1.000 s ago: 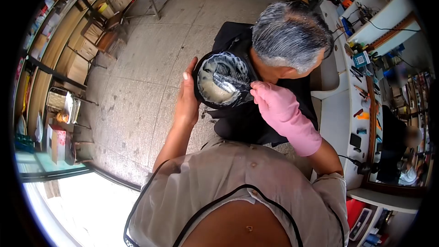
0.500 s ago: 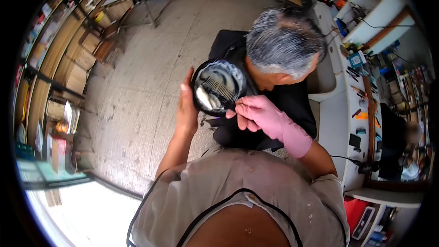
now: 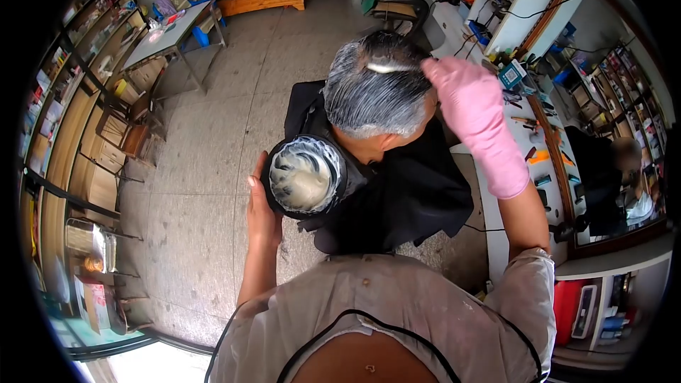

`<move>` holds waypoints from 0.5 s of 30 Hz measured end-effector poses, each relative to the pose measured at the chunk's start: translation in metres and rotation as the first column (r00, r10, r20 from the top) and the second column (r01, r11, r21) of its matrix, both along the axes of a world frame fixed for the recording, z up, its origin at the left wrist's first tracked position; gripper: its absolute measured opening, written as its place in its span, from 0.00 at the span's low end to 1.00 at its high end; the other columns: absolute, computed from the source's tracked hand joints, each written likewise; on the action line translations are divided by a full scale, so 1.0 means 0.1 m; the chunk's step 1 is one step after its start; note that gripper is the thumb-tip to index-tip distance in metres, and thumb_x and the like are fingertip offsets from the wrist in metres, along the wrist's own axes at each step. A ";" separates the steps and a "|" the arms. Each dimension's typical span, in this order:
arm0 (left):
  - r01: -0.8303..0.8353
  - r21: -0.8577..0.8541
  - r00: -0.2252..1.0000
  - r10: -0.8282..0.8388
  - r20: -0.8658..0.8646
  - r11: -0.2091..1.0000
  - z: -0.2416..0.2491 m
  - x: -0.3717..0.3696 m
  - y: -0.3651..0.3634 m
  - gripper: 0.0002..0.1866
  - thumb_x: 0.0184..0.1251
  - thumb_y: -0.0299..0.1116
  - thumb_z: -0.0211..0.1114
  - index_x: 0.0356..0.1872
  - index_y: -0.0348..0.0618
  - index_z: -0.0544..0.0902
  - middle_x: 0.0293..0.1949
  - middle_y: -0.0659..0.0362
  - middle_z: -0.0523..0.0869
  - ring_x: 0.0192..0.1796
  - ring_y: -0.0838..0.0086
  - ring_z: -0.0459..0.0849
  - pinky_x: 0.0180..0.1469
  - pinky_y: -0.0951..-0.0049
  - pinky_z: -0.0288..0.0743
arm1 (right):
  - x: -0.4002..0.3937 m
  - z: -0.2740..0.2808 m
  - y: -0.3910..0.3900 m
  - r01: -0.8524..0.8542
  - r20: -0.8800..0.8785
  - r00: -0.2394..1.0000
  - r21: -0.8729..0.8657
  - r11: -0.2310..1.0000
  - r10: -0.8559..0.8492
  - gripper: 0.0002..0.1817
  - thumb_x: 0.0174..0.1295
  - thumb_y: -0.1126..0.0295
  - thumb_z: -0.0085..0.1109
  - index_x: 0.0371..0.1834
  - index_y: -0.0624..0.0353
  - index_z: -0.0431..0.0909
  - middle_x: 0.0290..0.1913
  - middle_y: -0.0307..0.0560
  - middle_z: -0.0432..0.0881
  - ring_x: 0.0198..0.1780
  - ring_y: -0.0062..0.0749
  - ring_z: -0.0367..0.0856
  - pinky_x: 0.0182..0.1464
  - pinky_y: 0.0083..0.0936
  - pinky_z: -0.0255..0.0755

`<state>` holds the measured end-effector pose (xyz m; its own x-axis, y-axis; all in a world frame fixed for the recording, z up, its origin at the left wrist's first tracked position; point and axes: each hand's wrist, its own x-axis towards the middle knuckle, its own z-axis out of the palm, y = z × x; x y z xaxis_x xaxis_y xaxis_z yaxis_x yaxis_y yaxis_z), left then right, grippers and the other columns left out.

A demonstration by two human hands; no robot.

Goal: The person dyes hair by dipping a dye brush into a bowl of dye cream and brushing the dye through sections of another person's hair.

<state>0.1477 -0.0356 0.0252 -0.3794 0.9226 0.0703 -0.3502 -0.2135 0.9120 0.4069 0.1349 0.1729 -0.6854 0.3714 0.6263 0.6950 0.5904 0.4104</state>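
Note:
My bare left hand (image 3: 263, 221) grips a black bowl (image 3: 268, 186) by its left side. White cream (image 3: 303, 186) lies in the bowl and is smeared up its inner wall. Over the head of a seated person, my right hand (image 3: 464, 103), in a pink glove, is closed on a comb (image 3: 391, 68) that carries a strip of white cream. The comb lies against the top of the person's short grey hair (image 3: 376, 103), its handle mostly hidden by my fingers. A black cape (image 3: 404, 195) covers the person's body.
On the right, a white counter (image 3: 500, 237) holds tools, below a wooden-framed mirror (image 3: 596, 191). Shelves (image 3: 78, 106) and chairs (image 3: 131, 131) line the left side. Farther back are a table (image 3: 167, 37), a wooden bench (image 3: 262, 1) with swim rings, and a black chair (image 3: 401, 7).
My right hand has lifted the comb out of the bowl and brought it up to the person's hair. The bowl sits slightly lower and further left in view, still in my left hand.

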 end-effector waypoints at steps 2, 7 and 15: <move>0.005 0.002 1.000 -0.005 0.004 1.000 0.00 0.00 0.00 0.40 0.69 0.63 0.38 0.72 0.43 0.52 0.69 0.50 0.61 0.70 0.62 0.60 0.70 0.63 0.54 | -0.06 -0.12 -0.16 0.006 0.058 0.998 0.086 0.996 -0.011 0.14 0.50 0.71 0.55 0.42 0.52 0.80 0.27 0.39 0.74 0.32 0.32 0.78 0.33 0.30 0.73; -0.034 -0.003 0.999 0.034 0.029 0.999 -0.03 -0.04 -0.04 0.40 0.69 0.63 0.38 0.71 0.43 0.52 0.69 0.50 0.61 0.70 0.62 0.61 0.70 0.62 0.55 | 0.06 -0.20 -0.18 0.007 -0.084 0.996 0.091 0.996 0.001 0.14 0.48 0.70 0.54 0.41 0.50 0.76 0.27 0.35 0.73 0.31 0.27 0.77 0.30 0.27 0.73; 0.012 -0.042 0.997 -0.009 0.076 0.999 -0.03 -0.07 -0.04 0.39 0.69 0.63 0.38 0.71 0.45 0.53 0.69 0.52 0.61 0.70 0.60 0.61 0.70 0.59 0.55 | 0.04 -0.53 -0.32 0.079 -0.134 0.988 0.011 0.997 -0.077 0.18 0.55 0.71 0.56 0.51 0.53 0.76 0.27 0.39 0.72 0.28 0.32 0.77 0.24 0.27 0.73</move>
<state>0.1404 -0.0399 0.0226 -0.3722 0.9281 0.0030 -0.4205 -0.1715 0.8910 0.4114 0.1027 0.1198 -0.5644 0.4094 0.7169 0.7881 0.5258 0.3201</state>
